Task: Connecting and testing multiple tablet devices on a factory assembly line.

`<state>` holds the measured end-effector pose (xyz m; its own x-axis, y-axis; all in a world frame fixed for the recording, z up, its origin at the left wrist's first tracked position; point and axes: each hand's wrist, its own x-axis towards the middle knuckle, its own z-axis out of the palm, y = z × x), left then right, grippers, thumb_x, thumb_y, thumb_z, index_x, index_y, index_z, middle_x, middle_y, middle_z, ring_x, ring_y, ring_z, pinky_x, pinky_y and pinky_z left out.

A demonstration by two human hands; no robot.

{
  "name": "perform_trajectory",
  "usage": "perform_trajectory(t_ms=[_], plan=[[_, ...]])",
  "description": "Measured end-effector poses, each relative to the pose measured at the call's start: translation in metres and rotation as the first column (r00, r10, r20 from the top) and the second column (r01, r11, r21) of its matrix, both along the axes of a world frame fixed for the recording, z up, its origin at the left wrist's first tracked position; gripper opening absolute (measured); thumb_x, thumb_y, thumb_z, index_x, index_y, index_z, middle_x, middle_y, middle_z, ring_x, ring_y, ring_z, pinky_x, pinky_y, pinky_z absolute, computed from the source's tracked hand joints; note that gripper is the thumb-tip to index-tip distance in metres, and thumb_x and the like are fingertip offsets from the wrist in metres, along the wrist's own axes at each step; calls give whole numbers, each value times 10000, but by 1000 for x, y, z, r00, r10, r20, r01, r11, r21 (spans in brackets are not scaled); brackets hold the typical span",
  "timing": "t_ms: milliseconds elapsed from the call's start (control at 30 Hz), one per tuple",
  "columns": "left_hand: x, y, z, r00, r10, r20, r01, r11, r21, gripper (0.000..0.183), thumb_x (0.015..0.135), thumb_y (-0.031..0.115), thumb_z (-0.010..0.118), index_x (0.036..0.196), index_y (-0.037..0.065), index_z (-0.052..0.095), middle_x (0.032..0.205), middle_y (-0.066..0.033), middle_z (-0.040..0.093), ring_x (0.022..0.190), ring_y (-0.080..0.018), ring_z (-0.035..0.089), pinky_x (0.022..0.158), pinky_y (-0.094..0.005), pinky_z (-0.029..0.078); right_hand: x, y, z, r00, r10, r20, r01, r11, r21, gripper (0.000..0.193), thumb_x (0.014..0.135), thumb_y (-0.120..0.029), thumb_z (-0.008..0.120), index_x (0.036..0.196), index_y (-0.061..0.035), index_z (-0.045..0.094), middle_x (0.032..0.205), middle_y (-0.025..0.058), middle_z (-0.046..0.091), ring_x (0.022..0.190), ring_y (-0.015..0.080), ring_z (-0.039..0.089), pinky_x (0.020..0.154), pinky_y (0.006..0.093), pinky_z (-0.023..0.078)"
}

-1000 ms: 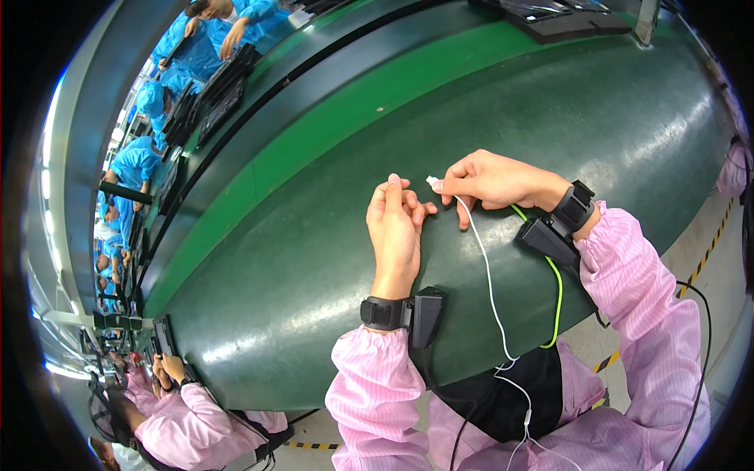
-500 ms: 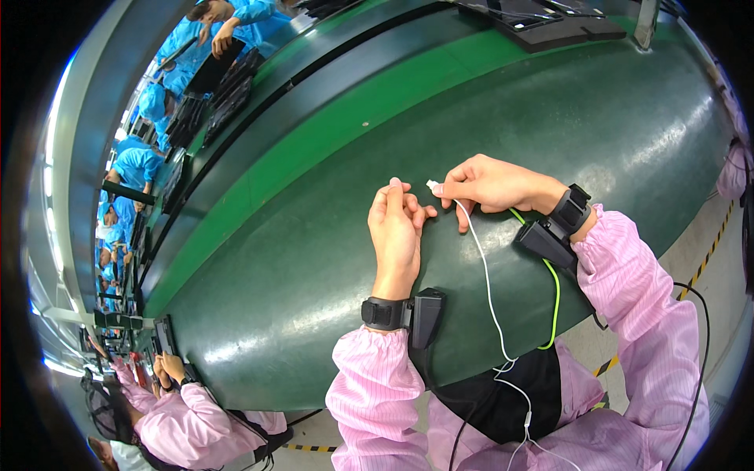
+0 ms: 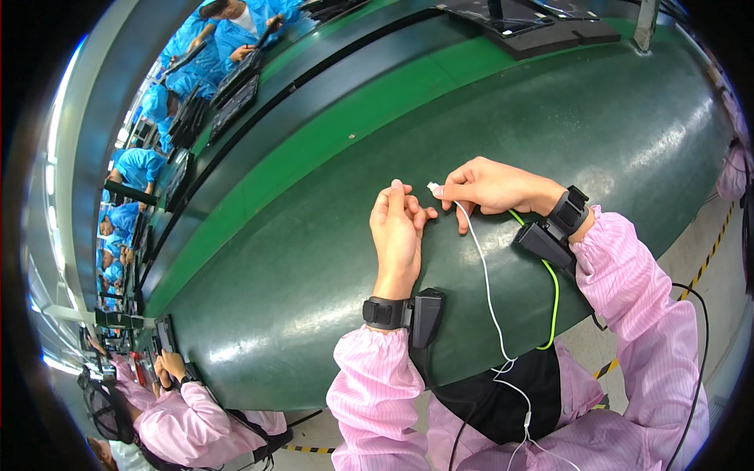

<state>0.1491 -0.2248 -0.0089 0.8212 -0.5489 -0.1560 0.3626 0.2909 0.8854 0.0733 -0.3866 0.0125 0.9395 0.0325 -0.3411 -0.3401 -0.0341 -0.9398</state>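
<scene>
My right hand [image 3: 495, 185] pinches the white plug [image 3: 433, 187] of a thin white cable [image 3: 488, 286] between thumb and fingers, just above the green tabletop. From there the cable runs down over the table edge to my lap, where it splits in two. My left hand [image 3: 397, 231] is beside it on the left, palm partly turned up. Its thumb and forefinger are pressed together and the other fingers curl; whatever may be between them is too small to make out. A bright green cable [image 3: 556, 302] passes by my right wrist and down to the table edge.
Black box-like devices [image 3: 426, 318] are strapped at both my wrists. Beyond the green table [image 3: 298, 275] runs a green conveyor belt [image 3: 314, 141]. Dark flat panels [image 3: 534, 43] lie at the far side. Several people in blue work across it; a person in pink [image 3: 188, 424] sits at lower left.
My hands and the white plug have hardly moved. A pale spot on the green belt and the dark panels beyond have shifted slightly left. Workers in blue across the line have changed posture.
</scene>
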Motion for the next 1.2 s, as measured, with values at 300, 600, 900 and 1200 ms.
perform_trajectory(t_ms=[300,600,900,1200], plan=[[0,-1,-2,1000,-17,0,17,1000,-6,243,1005,254,465,921,29,499,653,3,428,528,-84,386,642,-300,474,-1,-6,-4,1000,5,19,-6,999,53,400,945,-424,553,860,-36,602,651,63,654,648,108,637,436,213,280],[7,-3,-9,995,-83,47,81,996,30,252,994,280,492,919,41,520,668,6,463,532,-84,432,647,-315,496,-5,-7,-8,995,-78,63,67,983,171,335,944,-384,560,863,-63,609,641,68,659,558,96,616,405,206,280],[-95,28,8,827,-560,49,545,820,172,676,995,506,330,1370,-56,306,1316,-246,455,1214,-320,489,995,-415,435,-61,32,27,898,-438,44,384,830,405,308,949,-329,568,847,-39,591,578,41,592,478,102,563,373,204,299],[-191,34,51,839,-543,16,537,834,130,356,1028,364,375,885,69,515,656,53,386,549,-68,376,563,-241,386,-139,63,89,849,-476,230,442,878,184,349,947,-364,561,878,-26,610,671,37,628,561,78,556,481,208,394]])
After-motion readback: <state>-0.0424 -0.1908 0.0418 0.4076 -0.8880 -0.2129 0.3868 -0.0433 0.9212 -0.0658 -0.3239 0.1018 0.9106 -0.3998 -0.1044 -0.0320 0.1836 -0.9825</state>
